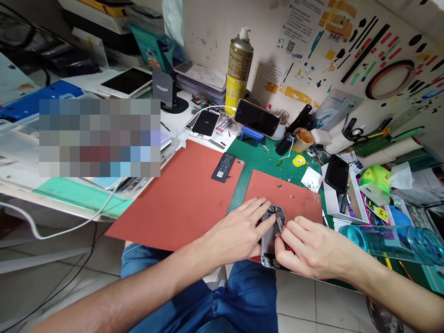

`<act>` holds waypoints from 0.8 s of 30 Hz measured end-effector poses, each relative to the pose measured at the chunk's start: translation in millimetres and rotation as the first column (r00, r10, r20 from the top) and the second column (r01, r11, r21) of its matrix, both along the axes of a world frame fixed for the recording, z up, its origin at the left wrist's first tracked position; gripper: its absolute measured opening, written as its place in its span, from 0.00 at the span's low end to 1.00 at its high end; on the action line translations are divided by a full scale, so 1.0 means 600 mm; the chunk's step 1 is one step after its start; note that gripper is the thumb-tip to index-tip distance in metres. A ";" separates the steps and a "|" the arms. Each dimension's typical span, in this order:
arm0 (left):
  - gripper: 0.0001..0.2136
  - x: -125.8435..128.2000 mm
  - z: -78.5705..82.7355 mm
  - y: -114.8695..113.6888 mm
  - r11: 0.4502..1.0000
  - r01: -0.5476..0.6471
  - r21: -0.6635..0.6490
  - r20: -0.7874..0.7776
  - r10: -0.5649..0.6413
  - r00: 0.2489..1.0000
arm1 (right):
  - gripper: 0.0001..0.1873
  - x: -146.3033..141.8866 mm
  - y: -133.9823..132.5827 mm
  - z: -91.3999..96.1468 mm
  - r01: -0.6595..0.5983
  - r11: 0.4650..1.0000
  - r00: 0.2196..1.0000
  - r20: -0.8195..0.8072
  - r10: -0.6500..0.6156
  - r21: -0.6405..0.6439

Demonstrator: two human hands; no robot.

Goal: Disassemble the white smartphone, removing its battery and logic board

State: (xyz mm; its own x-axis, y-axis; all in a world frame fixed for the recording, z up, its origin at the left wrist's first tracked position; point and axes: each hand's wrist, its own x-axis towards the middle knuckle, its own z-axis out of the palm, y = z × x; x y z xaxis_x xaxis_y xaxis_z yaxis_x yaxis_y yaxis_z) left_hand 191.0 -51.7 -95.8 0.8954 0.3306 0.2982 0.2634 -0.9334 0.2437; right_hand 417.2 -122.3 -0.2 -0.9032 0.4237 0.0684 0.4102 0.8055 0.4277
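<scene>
An opened phone body (268, 240), its inner parts bared, lies at the near edge of the right-hand red mat. My left hand (241, 226) grips it from the left, with the index finger pressed inside near its top end. My right hand (305, 245) is closed in a pinch over the phone's right side. Between its fingers shows a silver ribbed tool (279, 223), slanting up toward the left fingertip; its tip and exact kind are hidden. A bit of red peeks out under the right fingers. A black phone battery (224, 167) lies apart on the larger red mat.
Behind the red mat (173, 194), a phone (257, 117) leans on a blue stand beside a tall spray can (239, 69). A white box (347, 199) bearing a black phone and a clear blue bottle (391, 243) stand close to my right arm. A white cable hangs at left.
</scene>
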 end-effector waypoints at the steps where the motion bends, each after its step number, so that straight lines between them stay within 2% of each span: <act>1: 0.30 0.000 0.000 0.000 1.000 -0.001 0.002 0.004 0.001 1.000 | 0.08 0.000 0.000 0.000 -0.005 1.000 1.000 0.000 0.005 -0.004; 10: 0.31 -0.001 -0.005 -0.003 1.000 -0.003 0.023 0.007 0.002 1.000 | 0.08 0.004 0.004 -0.001 -0.019 1.000 1.000 -0.011 0.019 -0.001; 15: 0.31 -0.002 -0.003 -0.003 1.000 -0.005 0.015 -0.009 0.006 1.000 | 0.05 0.005 0.008 -0.001 -0.028 1.000 0.999 -0.024 0.028 -0.008; 20: 0.31 -0.002 0.002 -0.002 1.000 0.001 0.012 -0.016 -0.001 1.000 | 0.12 -0.006 0.007 0.001 -0.012 1.000 0.998 -0.054 0.011 -0.022; 24: 0.30 -0.002 0.004 -0.003 1.000 -0.001 0.002 -0.013 0.001 1.000 | 0.10 -0.011 0.002 0.000 0.004 1.000 0.998 -0.060 -0.004 -0.007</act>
State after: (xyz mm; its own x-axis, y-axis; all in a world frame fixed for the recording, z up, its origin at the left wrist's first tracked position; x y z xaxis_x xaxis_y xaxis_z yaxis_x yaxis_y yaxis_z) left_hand 189.7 -53.2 -93.5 0.8989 0.3310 0.2870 0.2675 -0.9335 0.2387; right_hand 410.6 -121.0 -0.1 -0.8957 0.4282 0.1198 0.4386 0.8066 0.3964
